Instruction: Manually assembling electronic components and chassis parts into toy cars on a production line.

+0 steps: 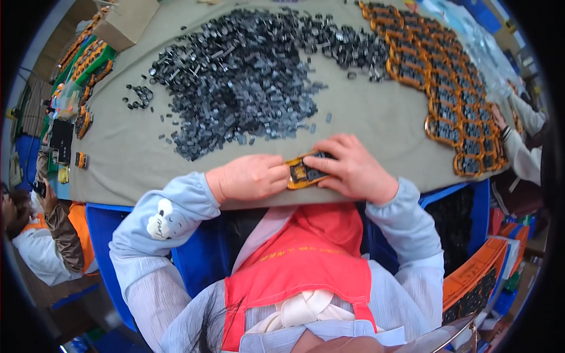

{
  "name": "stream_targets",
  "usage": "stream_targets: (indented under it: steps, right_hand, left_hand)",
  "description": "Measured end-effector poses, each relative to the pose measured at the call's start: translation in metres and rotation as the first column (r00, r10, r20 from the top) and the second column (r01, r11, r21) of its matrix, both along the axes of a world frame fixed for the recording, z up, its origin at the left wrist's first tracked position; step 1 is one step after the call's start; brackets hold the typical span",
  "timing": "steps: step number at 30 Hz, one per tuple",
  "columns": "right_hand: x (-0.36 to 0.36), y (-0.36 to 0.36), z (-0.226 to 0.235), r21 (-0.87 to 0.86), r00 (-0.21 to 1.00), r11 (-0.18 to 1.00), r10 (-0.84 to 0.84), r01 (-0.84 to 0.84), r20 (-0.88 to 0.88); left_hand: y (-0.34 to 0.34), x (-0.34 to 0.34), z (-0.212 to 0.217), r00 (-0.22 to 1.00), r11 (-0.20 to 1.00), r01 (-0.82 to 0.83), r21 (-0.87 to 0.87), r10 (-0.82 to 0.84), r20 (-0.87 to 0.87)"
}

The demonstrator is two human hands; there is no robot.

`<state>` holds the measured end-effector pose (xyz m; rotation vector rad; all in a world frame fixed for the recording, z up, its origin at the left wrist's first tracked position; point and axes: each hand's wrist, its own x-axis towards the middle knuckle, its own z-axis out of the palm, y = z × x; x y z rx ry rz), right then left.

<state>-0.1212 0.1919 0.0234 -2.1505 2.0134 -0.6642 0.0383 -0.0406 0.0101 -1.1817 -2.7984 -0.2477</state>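
Note:
Near the front edge of the table, both hands meet at an orange toy-car shell (299, 172) with black parts inside. My left hand (250, 178) is closed, its fingertips pinched at the shell's left end; whether a small part is between them is hidden. My right hand (356, 170) grips the shell's right side, thumb across the top and fingers around the far edge. Beyond the hands spreads a large heap of small dark rectangular pieces (235, 115), with black wheels on metal axles (220, 53) piled farther back.
Rows of orange shells with black insides (444, 112) stand at the right. A cardboard box (125, 23) sits at the far left. Blue bins (388, 235) are below the front edge. Another person's hand (499, 117) reaches in at right; a co-worker (56, 241) sits at left.

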Motion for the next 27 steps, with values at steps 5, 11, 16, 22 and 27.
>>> stream_targets:
  steps: [5,11,16,22,27]
  right_hand:
    - [-0.028,-0.012,-0.006,-0.092,0.975,0.988,-0.106,0.126,0.194]
    - [-0.122,-0.03,-0.024,-0.162,0.802,0.785,-0.59,0.598,0.098]
    - [-0.152,-0.044,-0.05,-0.212,0.817,0.813,-0.569,0.542,-0.091]
    - [-0.15,-0.038,-0.027,0.107,0.49,0.725,-0.558,0.68,0.669]
    - [-0.144,-0.015,-0.005,0.128,0.21,0.713,-0.366,0.689,0.907]
  left_hand:
    - [-0.006,0.018,-0.016,0.982,0.971,-0.119,0.209,0.146,-0.119]
    - [-0.046,0.034,-0.004,0.791,0.788,-0.41,0.459,0.558,-0.252]
    - [-0.135,0.039,0.0,0.3,0.258,-0.758,0.599,0.953,-0.03]
    - [-0.185,-0.03,-0.012,0.207,0.297,-0.744,0.599,0.954,-0.216]
    - [-0.21,-0.074,-0.012,0.197,0.221,-0.933,0.284,0.974,-0.11]
